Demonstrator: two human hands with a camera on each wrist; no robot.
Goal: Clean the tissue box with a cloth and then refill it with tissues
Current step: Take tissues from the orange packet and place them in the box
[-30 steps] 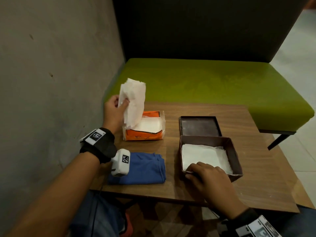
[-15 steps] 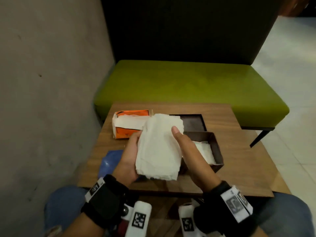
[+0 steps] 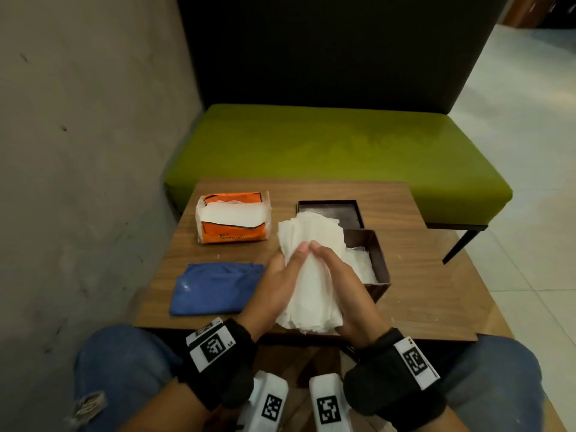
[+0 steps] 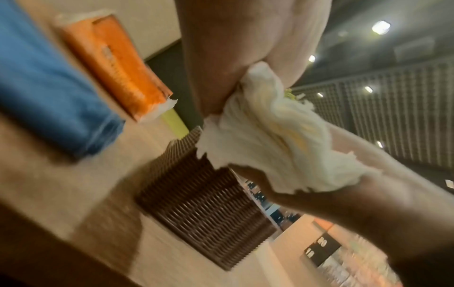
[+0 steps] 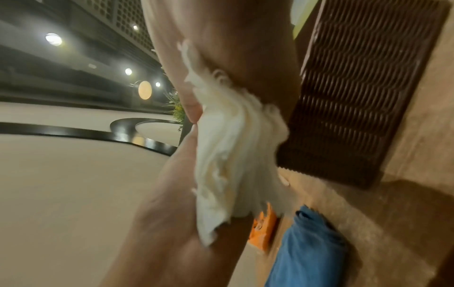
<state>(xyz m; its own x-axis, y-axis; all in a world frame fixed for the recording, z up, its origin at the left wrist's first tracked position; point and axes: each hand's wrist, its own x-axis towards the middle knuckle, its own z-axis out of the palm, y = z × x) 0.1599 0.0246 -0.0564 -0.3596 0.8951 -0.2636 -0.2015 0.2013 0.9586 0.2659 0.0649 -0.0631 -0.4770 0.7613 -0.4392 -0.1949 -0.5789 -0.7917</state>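
Note:
Both hands hold a stack of white tissues (image 3: 311, 241) above the table's near edge. My left hand (image 3: 276, 280) and right hand (image 3: 344, 286) clasp it from either side, thumbs meeting on top and fingers underneath. In the left wrist view the tissues (image 4: 270, 132) are squeezed between the two hands. The right wrist view shows the tissues (image 5: 233, 145) the same way. The open brown tissue box (image 3: 378, 260) stands just right of the hands with white tissues (image 3: 363, 266) inside. Its lid (image 3: 330, 208) lies behind it. A folded blue cloth (image 3: 215, 288) lies to the left.
An opened orange tissue pack (image 3: 232, 219) sits at the back left of the small wooden table (image 3: 420, 275). A green bench (image 3: 336, 145) runs behind the table and a grey wall (image 3: 78, 151) stands on the left. My knees are under the near edge.
The left hand carried the tissues from the orange pack to in front of me. The right hand left the box and joined it. Both hands have now closed on the stack, bending it narrower.

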